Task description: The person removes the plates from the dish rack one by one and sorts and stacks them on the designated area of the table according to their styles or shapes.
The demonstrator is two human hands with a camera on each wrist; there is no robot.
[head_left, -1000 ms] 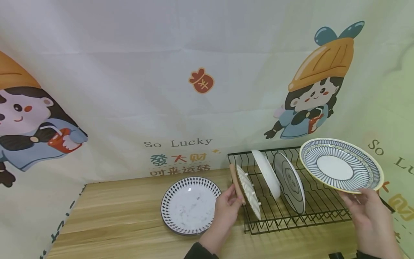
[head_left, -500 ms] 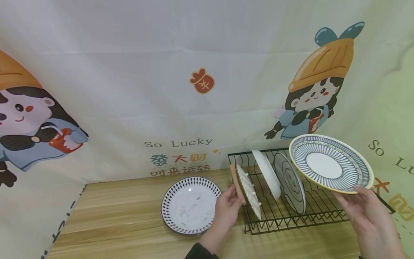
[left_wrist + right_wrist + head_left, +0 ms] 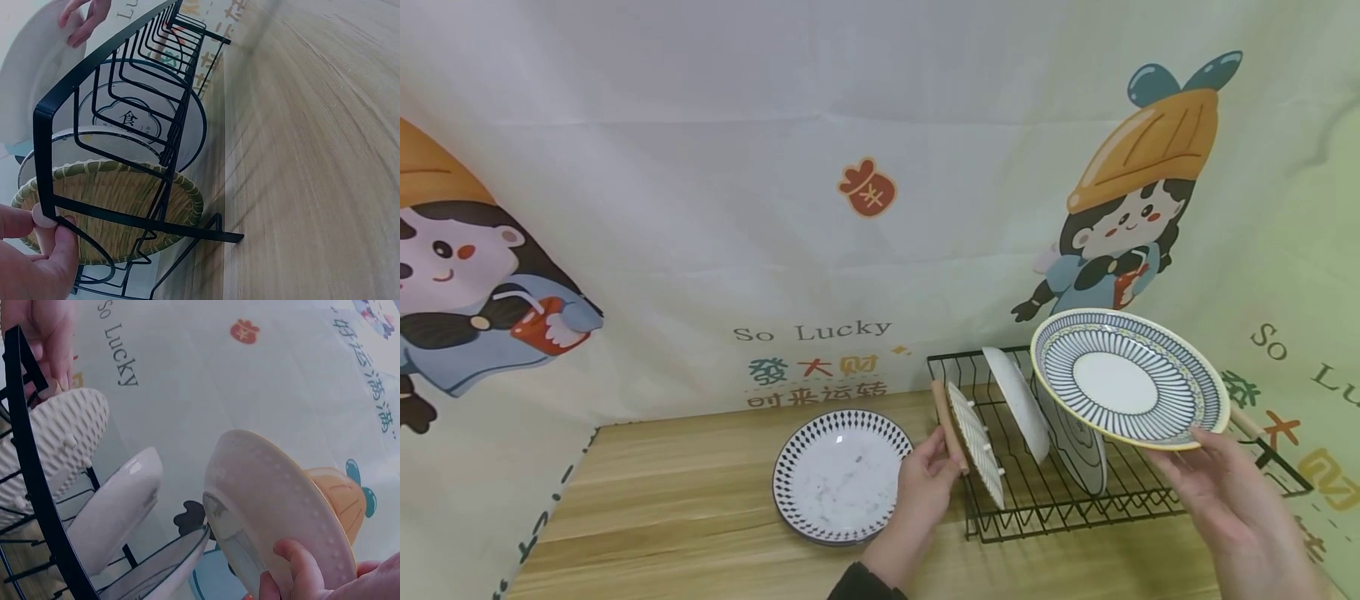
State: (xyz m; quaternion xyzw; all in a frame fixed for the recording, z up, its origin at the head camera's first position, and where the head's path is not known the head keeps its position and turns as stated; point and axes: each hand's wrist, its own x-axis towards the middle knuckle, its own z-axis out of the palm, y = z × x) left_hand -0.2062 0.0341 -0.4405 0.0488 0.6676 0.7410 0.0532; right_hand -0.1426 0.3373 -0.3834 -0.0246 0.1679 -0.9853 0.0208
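My right hand (image 3: 1228,496) grips the near rim of a blue-striped plate (image 3: 1116,383) with a yellow edge. The plate is held tilted above a black wire dish rack (image 3: 125,217), partly hiding its right half. My left hand (image 3: 923,482) pinches the wooden handle (image 3: 950,425) at the rack's left end. Leaning inside the rack, left to right, are a round woven tray (image 3: 125,194), a white dish (image 3: 1017,404) and a grey-patterned plate (image 3: 1082,458). In the right wrist view, the raised plate's pale underside (image 3: 275,500) faces the camera, with fingers curled round its edge.
Left of the rack, a white plate (image 3: 842,483) with a black diamond rim lies flat on the wooden table (image 3: 662,500). Behind the table hangs a printed cloth (image 3: 715,192). Part of the rack's right-end wooden handle (image 3: 1247,422) shows beside the raised plate.
My right hand has moved the striped plate leftward and slightly up, so it now covers part of the grey-patterned plate. My left hand has stayed on the handle.
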